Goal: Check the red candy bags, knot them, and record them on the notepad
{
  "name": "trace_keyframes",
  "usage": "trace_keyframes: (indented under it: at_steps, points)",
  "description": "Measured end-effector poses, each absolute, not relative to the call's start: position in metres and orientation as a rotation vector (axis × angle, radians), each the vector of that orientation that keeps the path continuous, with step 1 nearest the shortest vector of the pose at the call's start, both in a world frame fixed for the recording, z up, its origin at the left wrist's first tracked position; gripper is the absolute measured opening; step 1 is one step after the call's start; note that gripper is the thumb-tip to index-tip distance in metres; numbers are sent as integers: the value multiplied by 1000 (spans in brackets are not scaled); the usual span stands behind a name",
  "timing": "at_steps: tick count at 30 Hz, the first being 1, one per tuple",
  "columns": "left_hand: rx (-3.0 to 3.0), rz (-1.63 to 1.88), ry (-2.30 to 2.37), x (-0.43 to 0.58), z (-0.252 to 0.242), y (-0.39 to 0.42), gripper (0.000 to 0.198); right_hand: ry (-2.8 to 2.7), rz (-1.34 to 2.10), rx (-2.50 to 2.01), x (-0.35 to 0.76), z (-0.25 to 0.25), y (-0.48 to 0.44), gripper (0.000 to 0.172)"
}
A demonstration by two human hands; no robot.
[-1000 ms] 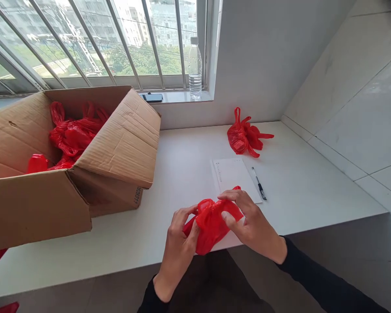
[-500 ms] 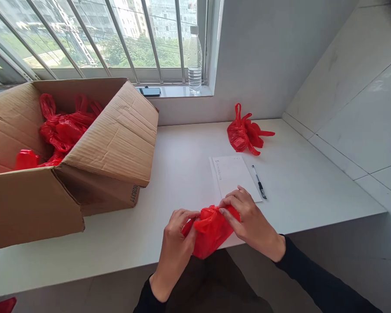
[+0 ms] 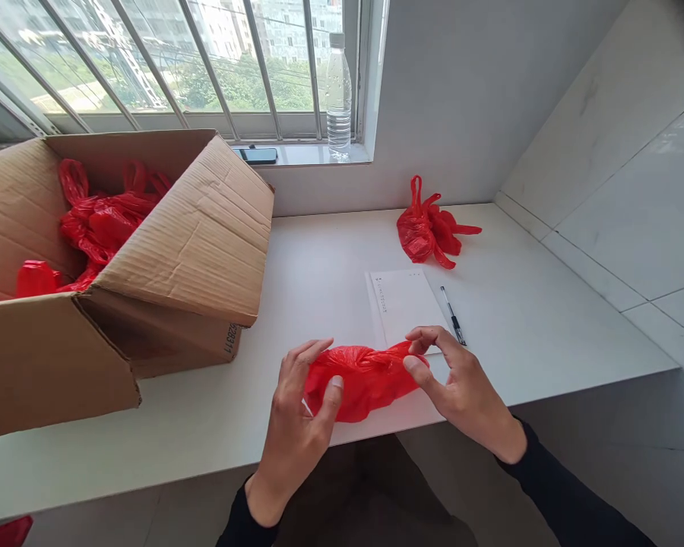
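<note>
A red plastic bag [image 3: 365, 384] with a twisted knot along its top lies at the table's front edge. My left hand [image 3: 302, 410] is at the bag's left end, fingers spread behind and thumb raised in front, cupped rather than clenched. At the right end is my right hand [image 3: 453, 380], its thumb and forefinger apart beside the bag's loose end; whether the fingertips touch it I cannot tell. What the bag contains is hidden.
A cardboard box [image 3: 188, 243] holding red bags [image 3: 108, 220] stands at left. Another red bag [image 3: 425, 232] sits by the back wall. Behind my hands lie a white notepad [image 3: 407, 304] and a pen [image 3: 453, 317]. On the sill are a water bottle [image 3: 338, 99] and a phone [image 3: 258, 156].
Both hands have loosened their pinch on the bag's top and moved apart. The bag has spread wider sideways, with its top now twisted into a knot. The view has shifted slightly.
</note>
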State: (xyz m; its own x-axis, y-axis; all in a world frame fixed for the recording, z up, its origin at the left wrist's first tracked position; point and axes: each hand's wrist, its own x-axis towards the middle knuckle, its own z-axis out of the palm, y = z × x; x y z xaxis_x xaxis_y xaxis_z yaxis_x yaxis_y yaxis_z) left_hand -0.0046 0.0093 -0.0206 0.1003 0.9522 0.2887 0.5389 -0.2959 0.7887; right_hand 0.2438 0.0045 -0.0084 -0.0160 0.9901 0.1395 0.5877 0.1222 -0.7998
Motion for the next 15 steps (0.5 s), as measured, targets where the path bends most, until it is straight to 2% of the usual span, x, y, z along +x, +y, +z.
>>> trace_keyframes:
  at_steps: [2, 5, 7, 12, 15]
  points:
    - [2032, 1073, 1434, 3, -18, 13, 33, -1779, 673, -1499, 237, -8, 8, 27]
    - [2173, 1125, 1412, 9, -17, 17, 15, -1877, 663, -1423, 232, -9, 11, 13]
    - [2200, 1187, 1403, 7, -18, 18, 9, -1842, 666, -1425, 235, -9, 11, 14]
    - [1829, 1338, 1634, -12, -16, 16, 4, -1520, 661, -1626, 253, -9, 7, 21]
    - [1755, 1280, 1594, -14, -13, 14, 17, -1474, 701, -1624, 252, -10, 6, 18]
